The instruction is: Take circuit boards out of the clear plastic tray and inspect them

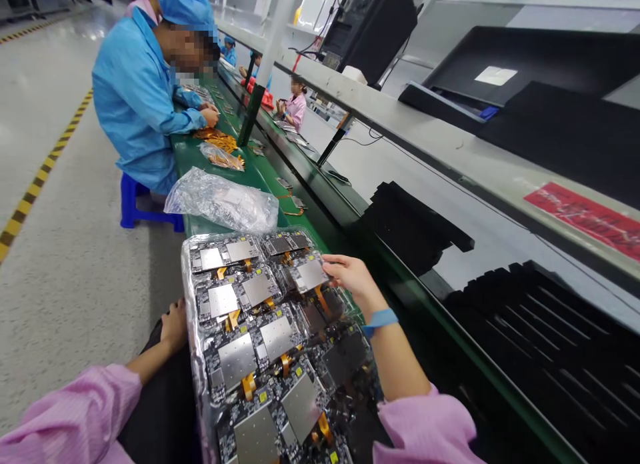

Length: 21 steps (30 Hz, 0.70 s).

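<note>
A clear plastic tray [193, 357] full of circuit boards lies in front of me. My right hand [347, 275] pinches the right edge of one circuit board [309, 275] between thumb and fingers, over the tray's far right part. That board has a silver metal shield and an orange flex cable [323, 299] hanging from its near side. My left hand [174, 327] is at the tray's left side, its fingers bent against the edge and partly hidden. Other boards with silver shields [237, 361] sit in rows in the tray; those at the right are darker.
Beyond the tray, a clear plastic bag [225, 201] lies on the green bench [193, 159]. Small boards with cables [299, 203] lie to its right. Further along, a co-worker in blue [145, 84] sits by orange flex cables [217, 139]. A shelf rail [450, 157] runs along the right.
</note>
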Motion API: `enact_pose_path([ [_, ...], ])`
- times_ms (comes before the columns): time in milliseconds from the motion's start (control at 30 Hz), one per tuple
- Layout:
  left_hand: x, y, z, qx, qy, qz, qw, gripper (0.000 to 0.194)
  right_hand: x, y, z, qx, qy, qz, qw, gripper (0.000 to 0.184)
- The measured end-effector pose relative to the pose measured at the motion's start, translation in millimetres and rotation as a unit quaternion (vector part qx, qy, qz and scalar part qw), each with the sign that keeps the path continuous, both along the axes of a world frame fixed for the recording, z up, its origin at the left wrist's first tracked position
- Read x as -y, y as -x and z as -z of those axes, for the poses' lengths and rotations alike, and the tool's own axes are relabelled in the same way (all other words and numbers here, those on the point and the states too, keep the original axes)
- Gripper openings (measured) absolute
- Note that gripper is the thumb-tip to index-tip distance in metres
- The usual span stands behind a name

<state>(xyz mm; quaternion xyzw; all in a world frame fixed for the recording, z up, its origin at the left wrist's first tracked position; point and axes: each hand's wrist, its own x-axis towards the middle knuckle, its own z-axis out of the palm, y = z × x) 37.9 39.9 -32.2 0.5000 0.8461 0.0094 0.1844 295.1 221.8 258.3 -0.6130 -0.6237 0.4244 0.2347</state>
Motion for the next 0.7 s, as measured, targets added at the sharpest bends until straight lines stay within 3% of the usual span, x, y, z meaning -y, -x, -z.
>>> enact_pose_path([
  [133,-1,2,2.0,0.005,-0.004,0.001,1.000,0.053,-10,23,34.0,0.039,0.011,0.008,0.999,0.022],
  [267,-3,2,6.7,0.010,0.006,0.005,1.000,0.055,-22,19,49.6,0.106,-0.013,-0.001,0.994,0.027],
  [433,-5,0,3.2,0.007,0.017,0.010,1.000,0.056,-13,16,46.7,0.205,-0.102,-0.034,0.973,0.013],
  [567,-4,0,0.4,0.001,0.020,0.012,1.000,0.055,-3,16,39.1,0.317,-0.175,-0.072,0.929,0.012],
  [700,-2,2,2.1,-0.002,0.023,0.014,1.000,0.059,-35,-21,32.7,0.332,-0.202,0.001,0.922,0.030],
])
